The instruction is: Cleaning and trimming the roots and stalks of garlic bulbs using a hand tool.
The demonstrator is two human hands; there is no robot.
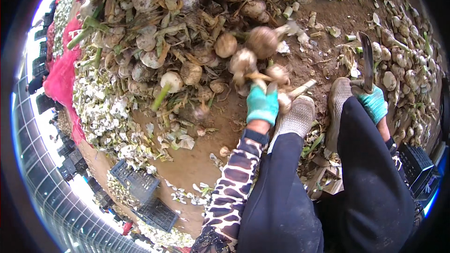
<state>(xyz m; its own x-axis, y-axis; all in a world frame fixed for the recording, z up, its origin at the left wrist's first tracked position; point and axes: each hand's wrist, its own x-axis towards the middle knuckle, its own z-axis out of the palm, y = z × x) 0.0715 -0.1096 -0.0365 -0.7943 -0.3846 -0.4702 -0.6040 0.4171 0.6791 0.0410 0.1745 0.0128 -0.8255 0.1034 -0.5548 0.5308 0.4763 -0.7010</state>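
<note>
My left hand (pixel 263 103), in a teal glove with greyish fingertips, reaches into garlic at the pile's lower right edge. Its fingers touch the stems of a few blurred garlic bulbs (pixel 243 61); whether they close on them I cannot tell. More bulbs lie just beyond, among them a large brownish one (pixel 262 42). Above my right shoe, my right hand (pixel 371 100), gloved the same way, grips a knife with a curved metal blade (pixel 366 56) pointing away from me. The knife's handle is mostly hidden in the glove.
A heap of garlic with dry leaves (pixel 168 35) covers the upper left. Trimmed bulbs (pixel 400 66) lie along the right. My shoes (pixel 297 116) stand on bare soil between them. Garlic scraps (pixel 102 105), pink netting (pixel 65 77) and dark plastic crates (pixel 156 214) are at the left.
</note>
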